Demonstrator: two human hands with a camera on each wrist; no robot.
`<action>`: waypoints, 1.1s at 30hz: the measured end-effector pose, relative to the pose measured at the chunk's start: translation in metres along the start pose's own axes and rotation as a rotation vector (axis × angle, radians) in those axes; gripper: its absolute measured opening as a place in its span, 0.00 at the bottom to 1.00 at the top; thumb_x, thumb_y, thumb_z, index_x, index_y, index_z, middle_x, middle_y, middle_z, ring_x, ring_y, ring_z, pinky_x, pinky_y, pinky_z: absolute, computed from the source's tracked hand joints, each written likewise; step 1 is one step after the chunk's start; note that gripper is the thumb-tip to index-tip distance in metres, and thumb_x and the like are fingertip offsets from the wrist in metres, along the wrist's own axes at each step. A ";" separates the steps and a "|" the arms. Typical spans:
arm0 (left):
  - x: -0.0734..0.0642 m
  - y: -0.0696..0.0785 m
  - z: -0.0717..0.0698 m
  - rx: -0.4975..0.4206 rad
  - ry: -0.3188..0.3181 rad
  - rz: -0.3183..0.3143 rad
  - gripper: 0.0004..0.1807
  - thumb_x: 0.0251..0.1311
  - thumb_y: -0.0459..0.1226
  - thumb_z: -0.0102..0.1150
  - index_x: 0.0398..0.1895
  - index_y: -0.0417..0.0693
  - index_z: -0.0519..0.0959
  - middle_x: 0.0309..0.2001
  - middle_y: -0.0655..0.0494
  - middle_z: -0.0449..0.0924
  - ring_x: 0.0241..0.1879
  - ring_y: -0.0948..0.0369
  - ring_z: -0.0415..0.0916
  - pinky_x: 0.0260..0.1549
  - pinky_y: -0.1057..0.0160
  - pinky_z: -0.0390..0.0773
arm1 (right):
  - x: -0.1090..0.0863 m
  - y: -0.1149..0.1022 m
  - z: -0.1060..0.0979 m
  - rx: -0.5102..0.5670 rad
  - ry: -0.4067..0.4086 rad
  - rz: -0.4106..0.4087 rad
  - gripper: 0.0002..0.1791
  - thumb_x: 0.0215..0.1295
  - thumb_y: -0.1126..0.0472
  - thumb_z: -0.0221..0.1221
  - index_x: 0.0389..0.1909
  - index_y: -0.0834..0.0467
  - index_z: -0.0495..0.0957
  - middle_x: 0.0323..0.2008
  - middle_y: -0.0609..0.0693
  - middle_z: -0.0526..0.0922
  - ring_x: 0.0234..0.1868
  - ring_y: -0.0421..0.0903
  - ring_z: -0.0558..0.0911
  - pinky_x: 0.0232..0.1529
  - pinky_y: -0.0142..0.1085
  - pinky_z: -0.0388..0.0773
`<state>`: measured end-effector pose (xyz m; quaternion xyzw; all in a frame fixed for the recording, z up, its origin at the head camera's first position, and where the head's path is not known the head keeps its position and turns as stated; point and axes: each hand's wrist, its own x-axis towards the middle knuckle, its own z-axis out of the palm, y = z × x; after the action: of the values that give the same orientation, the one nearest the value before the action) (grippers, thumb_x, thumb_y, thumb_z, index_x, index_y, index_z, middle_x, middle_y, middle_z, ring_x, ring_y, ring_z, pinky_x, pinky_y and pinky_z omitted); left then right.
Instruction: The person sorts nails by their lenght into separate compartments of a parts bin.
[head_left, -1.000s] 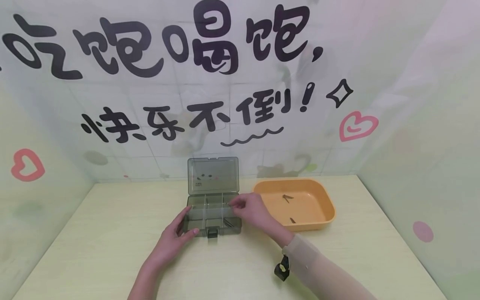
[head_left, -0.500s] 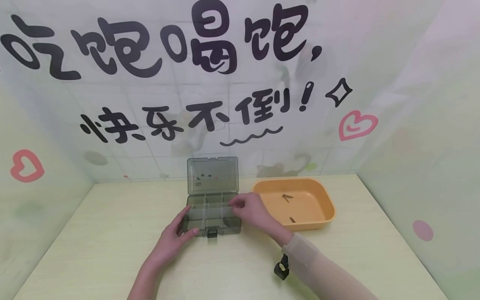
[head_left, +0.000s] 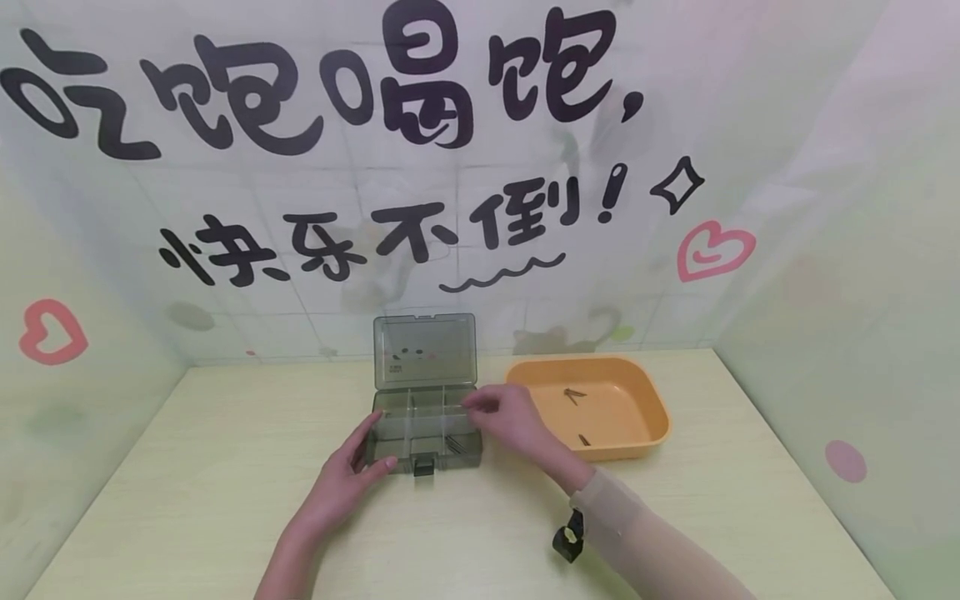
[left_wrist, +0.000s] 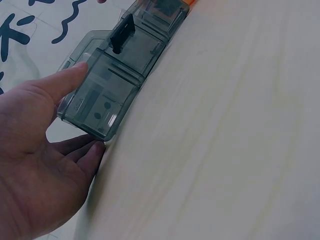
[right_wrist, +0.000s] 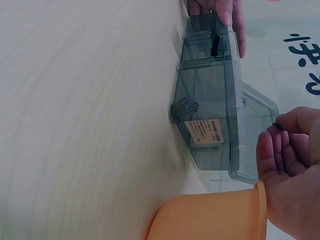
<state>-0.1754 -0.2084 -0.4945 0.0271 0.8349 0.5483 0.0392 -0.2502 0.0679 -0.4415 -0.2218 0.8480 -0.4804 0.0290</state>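
Your left hand (head_left: 347, 483) grips the box's (head_left: 426, 427) left end; best brace it. Your right hand (head_left: 513, 422), fingertips closed, can't tell if loaded, is by its back-right compartment (head_left: 454, 398); lower before releasing. Dark bits (head_left: 454, 445): front-right compartment (head_left: 471, 443), tray (head_left: 626, 417) right of box.

Soft light is filling the head view; both wrist views are running dimmer.
Pale sheen is veiling the back wall (head_left: 420, 187) at right, wide-angle stretch is splaying the side walls (head_left: 840, 350), and faint shadow is edging the tabletop (left_wrist: 210, 125) beside the compartment box (left_wrist: 107, 87).
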 end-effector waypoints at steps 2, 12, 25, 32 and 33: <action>0.000 0.001 0.000 0.001 0.000 -0.003 0.44 0.70 0.45 0.64 0.83 0.52 0.51 0.81 0.36 0.41 0.78 0.40 0.43 0.75 0.53 0.52 | -0.001 0.003 -0.001 0.016 0.008 0.006 0.10 0.65 0.71 0.65 0.46 0.65 0.87 0.41 0.55 0.89 0.42 0.47 0.85 0.45 0.34 0.86; -0.001 0.001 0.000 0.000 0.001 0.001 0.44 0.71 0.44 0.64 0.83 0.53 0.52 0.81 0.37 0.42 0.78 0.40 0.43 0.75 0.53 0.53 | -0.007 0.013 -0.019 0.025 0.065 0.014 0.09 0.66 0.70 0.63 0.44 0.62 0.88 0.43 0.56 0.89 0.42 0.48 0.86 0.47 0.40 0.87; 0.001 0.000 0.001 -0.002 0.005 0.016 0.44 0.70 0.45 0.64 0.83 0.50 0.52 0.81 0.35 0.42 0.78 0.39 0.44 0.74 0.54 0.53 | -0.019 0.042 -0.060 0.058 0.052 0.083 0.09 0.65 0.68 0.66 0.45 0.65 0.87 0.43 0.56 0.89 0.45 0.51 0.86 0.48 0.40 0.87; 0.001 0.000 0.001 -0.008 0.004 0.014 0.44 0.71 0.44 0.63 0.83 0.51 0.52 0.81 0.35 0.42 0.78 0.39 0.43 0.74 0.53 0.52 | -0.024 0.052 -0.074 0.062 0.061 0.111 0.10 0.65 0.69 0.66 0.46 0.66 0.86 0.46 0.57 0.88 0.46 0.51 0.85 0.45 0.40 0.87; 0.001 0.000 0.001 -0.009 0.005 0.014 0.44 0.71 0.44 0.63 0.83 0.51 0.52 0.81 0.35 0.42 0.78 0.39 0.42 0.74 0.53 0.52 | -0.024 0.053 -0.075 0.060 0.061 0.112 0.09 0.65 0.69 0.66 0.45 0.67 0.86 0.46 0.57 0.88 0.46 0.51 0.85 0.45 0.40 0.87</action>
<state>-0.1759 -0.2074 -0.4953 0.0316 0.8323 0.5524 0.0335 -0.2664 0.1609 -0.4486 -0.1584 0.8448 -0.5098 0.0366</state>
